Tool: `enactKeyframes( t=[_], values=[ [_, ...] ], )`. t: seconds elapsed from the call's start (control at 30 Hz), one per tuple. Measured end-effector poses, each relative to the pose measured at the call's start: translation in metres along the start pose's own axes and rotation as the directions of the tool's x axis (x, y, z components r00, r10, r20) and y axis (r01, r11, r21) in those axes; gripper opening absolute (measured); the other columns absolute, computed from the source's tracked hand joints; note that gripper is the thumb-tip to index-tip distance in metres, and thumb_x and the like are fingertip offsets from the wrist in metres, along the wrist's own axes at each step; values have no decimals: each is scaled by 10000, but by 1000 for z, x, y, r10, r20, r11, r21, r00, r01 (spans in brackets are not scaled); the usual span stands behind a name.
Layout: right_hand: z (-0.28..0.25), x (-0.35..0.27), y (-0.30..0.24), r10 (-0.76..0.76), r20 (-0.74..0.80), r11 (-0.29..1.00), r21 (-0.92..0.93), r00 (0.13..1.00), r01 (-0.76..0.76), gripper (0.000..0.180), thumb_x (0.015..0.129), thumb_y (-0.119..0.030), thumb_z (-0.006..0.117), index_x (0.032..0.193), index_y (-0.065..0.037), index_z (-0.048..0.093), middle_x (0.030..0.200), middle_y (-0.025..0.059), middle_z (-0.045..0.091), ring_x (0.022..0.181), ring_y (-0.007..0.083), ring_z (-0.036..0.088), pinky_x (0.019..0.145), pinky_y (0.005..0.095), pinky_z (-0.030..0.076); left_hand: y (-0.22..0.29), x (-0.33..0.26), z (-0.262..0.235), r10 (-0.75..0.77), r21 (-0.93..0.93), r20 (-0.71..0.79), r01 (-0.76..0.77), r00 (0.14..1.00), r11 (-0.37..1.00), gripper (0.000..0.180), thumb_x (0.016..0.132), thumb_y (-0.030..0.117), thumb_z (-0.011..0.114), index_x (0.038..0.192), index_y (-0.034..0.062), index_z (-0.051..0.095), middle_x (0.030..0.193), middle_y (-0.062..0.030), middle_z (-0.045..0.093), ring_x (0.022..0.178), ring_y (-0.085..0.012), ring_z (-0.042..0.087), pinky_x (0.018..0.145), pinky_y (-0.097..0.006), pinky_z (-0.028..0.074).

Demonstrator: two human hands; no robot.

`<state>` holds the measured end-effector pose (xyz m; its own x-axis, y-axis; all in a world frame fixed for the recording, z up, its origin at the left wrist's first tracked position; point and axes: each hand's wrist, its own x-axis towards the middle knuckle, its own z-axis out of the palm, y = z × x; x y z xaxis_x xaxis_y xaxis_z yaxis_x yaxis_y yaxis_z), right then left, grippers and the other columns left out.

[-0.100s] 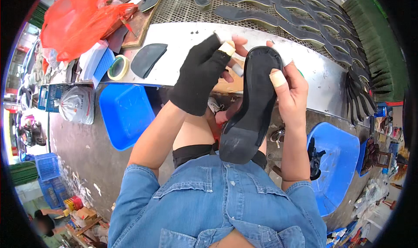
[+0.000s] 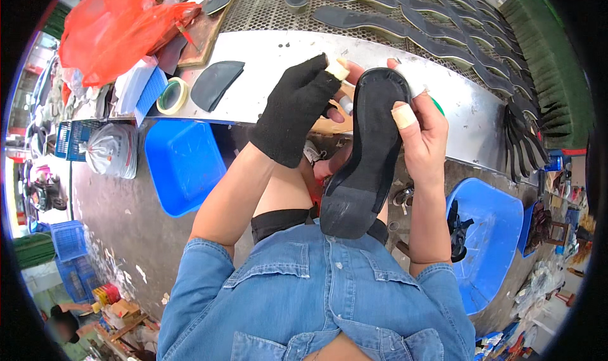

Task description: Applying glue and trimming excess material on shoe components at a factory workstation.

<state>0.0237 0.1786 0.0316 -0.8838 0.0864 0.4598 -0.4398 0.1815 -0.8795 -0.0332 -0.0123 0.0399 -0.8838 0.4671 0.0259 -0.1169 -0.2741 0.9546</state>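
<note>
A long black shoe sole (image 2: 364, 152) is held up in front of my body, toe end up and heel end down against my shirt. My right hand (image 2: 419, 123) grips its right edge near the toe, with the taped thumb on the face toward me and the fingers behind. On my left hand (image 2: 301, 107) is a black fingerless glove, and tape wraps its thumb and a fingertip. Its fingers are apart and partly bent, close beside the upper left edge of the sole; whether they touch it I cannot tell.
Ahead is a metal-topped bench (image 2: 253, 47) with a black cut piece (image 2: 216, 85) and a tape roll (image 2: 171, 96). Behind lie several dark soles (image 2: 361, 20) on a mesh surface. Blue bins stand at left (image 2: 183, 168) and right (image 2: 484, 240). A red plastic bag (image 2: 114, 28) sits far left.
My left hand has shifted slightly right, nearer the sole's edge, and its wrist has turned a little. My right hand and the sole stay almost still.
</note>
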Motion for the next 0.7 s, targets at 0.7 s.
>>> enactKeyframes(
  t=[0.7],
  values=[
    [20,-6,11,-15,-161,999,-31,987,10,221,903,-176,572,990,27,586,770,-5,530,664,56,397,596,204,338,-10,-8,32,380,549,-28,-303,925,779,263,859,107,568,1098,5,526,880,-193,625,792,-322,639,679,-346,487]
  ],
)
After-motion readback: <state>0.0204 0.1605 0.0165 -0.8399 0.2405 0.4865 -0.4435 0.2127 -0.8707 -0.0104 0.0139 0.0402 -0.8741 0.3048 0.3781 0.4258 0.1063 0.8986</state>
